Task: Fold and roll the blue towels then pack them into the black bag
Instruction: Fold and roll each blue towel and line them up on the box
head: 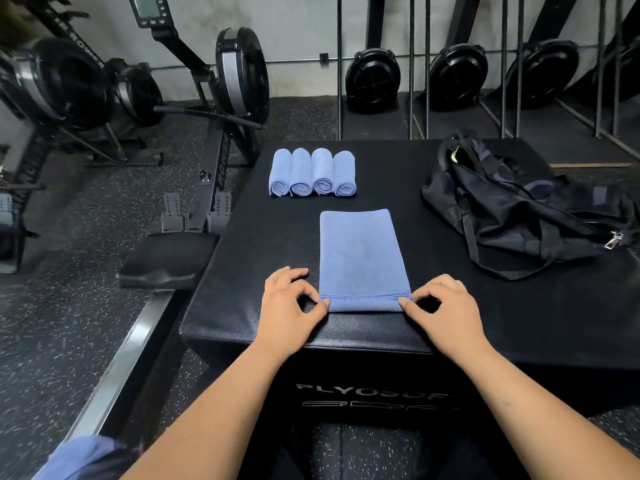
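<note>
A folded blue towel (360,258) lies flat as a long strip on the black plyo box (263,258), its near end turned over into a small first fold. My left hand (289,306) pinches the near left corner of that fold. My right hand (441,310) pinches the near right corner. Several rolled blue towels (311,173) lie side by side at the far part of the box. The black bag (519,209) slumps on the box's right side, its top open.
More blue cloth (79,455) shows at the bottom left corner. A rowing machine (207,140) stands left of the box, its seat (162,261) close to the box's left edge. Metal racks (426,64) line the back wall. Speckled rubber floor surrounds the box.
</note>
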The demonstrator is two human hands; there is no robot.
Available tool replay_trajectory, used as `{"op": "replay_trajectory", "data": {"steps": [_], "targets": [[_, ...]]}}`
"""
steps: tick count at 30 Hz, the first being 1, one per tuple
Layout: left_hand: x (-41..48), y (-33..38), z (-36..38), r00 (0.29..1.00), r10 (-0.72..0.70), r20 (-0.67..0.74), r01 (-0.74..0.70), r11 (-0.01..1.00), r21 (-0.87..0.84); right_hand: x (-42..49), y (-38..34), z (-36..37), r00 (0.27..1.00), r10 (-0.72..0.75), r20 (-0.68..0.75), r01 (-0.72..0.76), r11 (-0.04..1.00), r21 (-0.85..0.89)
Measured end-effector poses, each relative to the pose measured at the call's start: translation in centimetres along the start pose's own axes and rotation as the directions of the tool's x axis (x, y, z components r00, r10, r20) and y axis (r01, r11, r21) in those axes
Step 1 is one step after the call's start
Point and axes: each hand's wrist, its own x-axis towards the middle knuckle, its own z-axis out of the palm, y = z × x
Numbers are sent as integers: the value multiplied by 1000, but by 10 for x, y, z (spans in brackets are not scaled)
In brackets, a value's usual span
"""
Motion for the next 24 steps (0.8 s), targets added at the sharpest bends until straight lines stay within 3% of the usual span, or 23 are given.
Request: {"op": "replay_trajectory", "data": {"steps": [5,17,24], "targets": [[-3,2,-2,995,95,-19,-95,996,-1,0,-1,-1,1000,-24,12,22,990,141],[-6,-4,7,977,185,-102,-169,974,149,-10,0,11,978,-184,-100,169,975,-142],[-6,-2,4,985,173,4,-170,963,209,-9,0,11,980,-195,-30,187,967,-176]]}}
